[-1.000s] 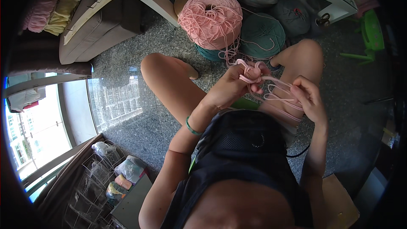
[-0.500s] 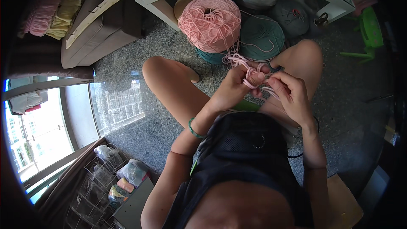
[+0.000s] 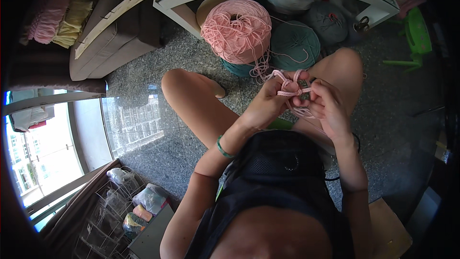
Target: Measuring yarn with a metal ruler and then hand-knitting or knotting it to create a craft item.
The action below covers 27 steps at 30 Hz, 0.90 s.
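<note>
Pale pink yarn is looped and knotted between my two hands, over my lap. My left hand is closed on it, with loops round the thumb and fingers. At the right side of the loops, my right hand pinches a strand between thumb and fingertips. More strands hang below the fingers beside the right palm. Beyond my hands stands a big pink yarn ball, its outer strands loose. A tangle of pale strands lies between that ball and my left hand.
Teal yarn and a grey yarn ball sit by the white frame, near scissors. A green stool stands far right. At lower left is a wire rack with bags; a sofa is upper left.
My right hand has turned and moved slightly down, drawing a strand out to the right. The loops round my left fingers are spread wider.
</note>
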Motion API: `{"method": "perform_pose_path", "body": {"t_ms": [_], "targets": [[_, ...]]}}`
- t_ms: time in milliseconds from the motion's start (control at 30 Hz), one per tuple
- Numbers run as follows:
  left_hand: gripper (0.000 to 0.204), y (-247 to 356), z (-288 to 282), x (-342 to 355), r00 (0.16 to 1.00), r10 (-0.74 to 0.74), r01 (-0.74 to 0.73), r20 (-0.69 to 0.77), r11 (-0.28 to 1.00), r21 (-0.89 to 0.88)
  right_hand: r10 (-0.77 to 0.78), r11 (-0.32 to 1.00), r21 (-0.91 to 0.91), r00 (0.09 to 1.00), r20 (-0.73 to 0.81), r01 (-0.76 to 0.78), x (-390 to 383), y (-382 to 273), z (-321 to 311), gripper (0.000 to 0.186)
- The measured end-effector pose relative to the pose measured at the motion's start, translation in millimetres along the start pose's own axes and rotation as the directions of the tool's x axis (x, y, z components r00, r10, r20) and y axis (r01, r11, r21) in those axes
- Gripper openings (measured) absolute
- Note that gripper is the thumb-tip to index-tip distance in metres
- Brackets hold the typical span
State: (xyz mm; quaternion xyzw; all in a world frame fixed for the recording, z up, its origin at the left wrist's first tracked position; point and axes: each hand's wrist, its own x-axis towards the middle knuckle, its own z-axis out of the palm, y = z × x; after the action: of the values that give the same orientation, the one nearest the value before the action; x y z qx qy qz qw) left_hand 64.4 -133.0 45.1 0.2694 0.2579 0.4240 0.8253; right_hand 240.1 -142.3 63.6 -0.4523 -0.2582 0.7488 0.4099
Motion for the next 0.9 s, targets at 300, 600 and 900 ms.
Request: {"method": "perform_pose_path", "body": {"t_ms": [300,600,900], "targets": [[0.026,-15.0,2.0,11.1,0.953,0.236,-0.151,-0.191,0.914,0.376,-0.492,0.526,-0.725,0.854,0.167,0.445,1.0,0.9,39.6,0.019],[0.024,-14.8,-10.6,2.3,0.974,0.197,-0.101,-0.110,0.818,0.566,-0.603,0.002,-0.805,0.643,0.473,0.593,7.4,-0.6,34.4,0.014],[0.028,-5.9,-14.1,-2.6,0.991,0.050,0.002,-0.121,0.921,0.389,-0.515,0.355,-0.713,0.763,0.391,0.605,11.4,-4.3,29.6,0.007]]}}
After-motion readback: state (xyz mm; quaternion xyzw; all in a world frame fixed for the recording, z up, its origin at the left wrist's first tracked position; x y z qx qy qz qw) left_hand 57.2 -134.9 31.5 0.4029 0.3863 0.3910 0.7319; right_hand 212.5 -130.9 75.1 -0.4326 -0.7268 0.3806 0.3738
